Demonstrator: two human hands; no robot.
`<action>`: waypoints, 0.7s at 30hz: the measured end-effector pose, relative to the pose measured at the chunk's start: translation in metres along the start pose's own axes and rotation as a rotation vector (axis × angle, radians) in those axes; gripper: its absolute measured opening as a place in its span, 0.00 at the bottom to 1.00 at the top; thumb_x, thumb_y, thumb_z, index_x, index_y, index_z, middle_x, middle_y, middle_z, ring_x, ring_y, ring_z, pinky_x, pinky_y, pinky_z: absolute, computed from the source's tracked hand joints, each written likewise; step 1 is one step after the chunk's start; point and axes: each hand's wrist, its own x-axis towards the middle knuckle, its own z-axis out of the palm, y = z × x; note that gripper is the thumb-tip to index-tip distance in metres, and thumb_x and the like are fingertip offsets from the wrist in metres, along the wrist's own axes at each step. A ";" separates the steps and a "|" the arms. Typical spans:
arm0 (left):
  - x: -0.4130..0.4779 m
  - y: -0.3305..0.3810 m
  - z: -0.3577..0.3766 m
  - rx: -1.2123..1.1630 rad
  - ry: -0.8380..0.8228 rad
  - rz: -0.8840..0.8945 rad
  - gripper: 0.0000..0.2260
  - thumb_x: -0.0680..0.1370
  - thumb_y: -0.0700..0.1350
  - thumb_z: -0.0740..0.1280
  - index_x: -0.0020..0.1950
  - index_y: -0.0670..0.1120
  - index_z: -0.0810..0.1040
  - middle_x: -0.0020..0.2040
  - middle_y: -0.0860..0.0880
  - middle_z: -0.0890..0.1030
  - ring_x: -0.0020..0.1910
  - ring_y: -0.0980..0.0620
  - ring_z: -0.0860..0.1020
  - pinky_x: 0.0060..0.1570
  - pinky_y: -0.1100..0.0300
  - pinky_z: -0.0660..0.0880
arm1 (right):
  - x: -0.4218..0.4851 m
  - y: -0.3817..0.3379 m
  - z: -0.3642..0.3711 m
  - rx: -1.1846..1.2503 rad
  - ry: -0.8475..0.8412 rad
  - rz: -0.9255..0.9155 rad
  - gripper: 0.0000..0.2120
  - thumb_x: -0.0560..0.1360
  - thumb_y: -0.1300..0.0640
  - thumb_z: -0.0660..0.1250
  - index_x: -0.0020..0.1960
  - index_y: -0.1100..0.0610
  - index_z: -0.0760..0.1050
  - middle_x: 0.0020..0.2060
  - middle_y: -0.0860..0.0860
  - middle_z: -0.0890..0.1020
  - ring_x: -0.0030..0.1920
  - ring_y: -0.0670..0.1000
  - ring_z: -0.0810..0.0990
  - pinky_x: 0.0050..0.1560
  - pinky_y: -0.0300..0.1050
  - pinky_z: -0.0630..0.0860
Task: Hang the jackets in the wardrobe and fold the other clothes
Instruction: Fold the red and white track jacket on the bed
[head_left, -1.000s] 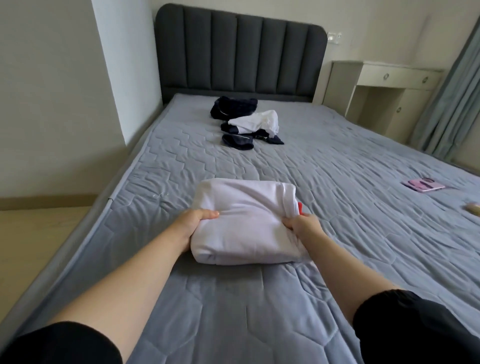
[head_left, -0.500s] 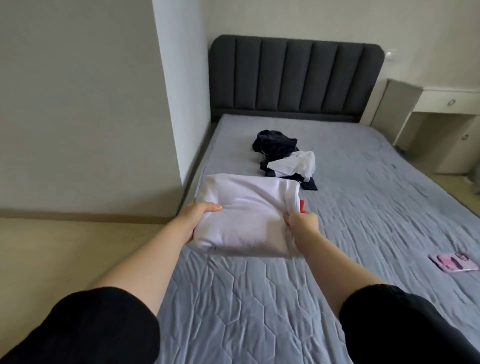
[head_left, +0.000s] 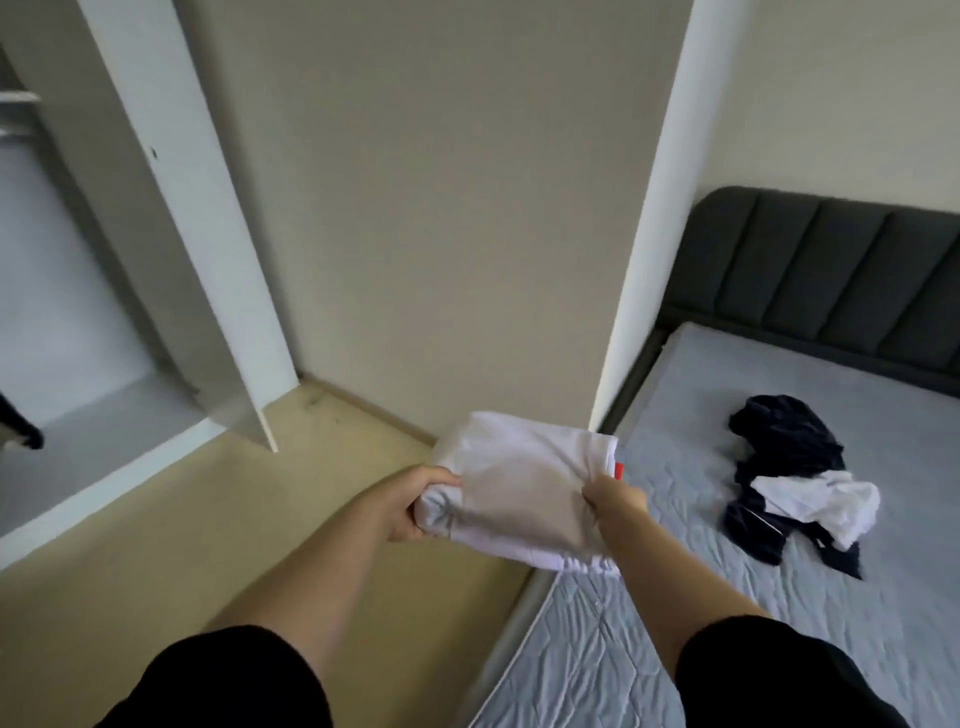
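I had the folded white garment (head_left: 524, 493) off the bed (head_left: 779, 623) and in the air, held between both hands above the bed's left edge, with part of it over the floor (head_left: 234, 519) beside that edge. The left grip (head_left: 415, 506) was clenched round the bundle's left end, with the thumb on top and the fingers underneath. The right grip (head_left: 615, 501) pinched the right end, bunching the cloth there.

The bundle's long axis ran from one grip to the other, roughly level and square to my line of sight. The open wardrobe (head_left: 171, 260) lay to the left of it and a little ahead, well apart from the bed, with its pale bottom shelf (head_left: 104, 431) low down. The left grip was the nearer of the two to that opening, so I judged the carry would lead with that end, swinging leftward and down if the shelf was the goal.

A heap of dark and white clothes (head_left: 795, 483) lay unfolded on the bed toward the headboard (head_left: 831, 270), well apart from what I held.

As for writing, I could read none. A small red tab (head_left: 619, 470) stuck out at the bundle's right end just above the right grip, but it was too small to show any brand or lettering.
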 end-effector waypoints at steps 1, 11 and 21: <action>-0.011 0.009 -0.030 0.004 0.042 0.010 0.05 0.77 0.41 0.65 0.42 0.42 0.77 0.31 0.46 0.82 0.28 0.50 0.81 0.28 0.62 0.77 | -0.012 -0.012 0.026 -0.015 -0.048 0.001 0.14 0.73 0.68 0.62 0.57 0.71 0.73 0.35 0.57 0.75 0.44 0.55 0.75 0.44 0.43 0.68; -0.088 0.093 -0.311 -0.131 0.336 0.220 0.09 0.74 0.40 0.66 0.53 0.41 0.77 0.38 0.45 0.84 0.37 0.48 0.82 0.36 0.59 0.77 | -0.116 -0.116 0.320 -0.194 -0.388 -0.235 0.14 0.74 0.67 0.62 0.59 0.67 0.72 0.40 0.55 0.74 0.47 0.55 0.75 0.47 0.43 0.69; -0.098 0.133 -0.477 -0.390 0.543 0.308 0.05 0.74 0.39 0.64 0.48 0.39 0.75 0.35 0.43 0.83 0.37 0.44 0.82 0.40 0.53 0.80 | -0.180 -0.196 0.506 -0.246 -0.736 -0.421 0.04 0.75 0.66 0.63 0.49 0.62 0.74 0.35 0.53 0.75 0.41 0.55 0.75 0.49 0.47 0.71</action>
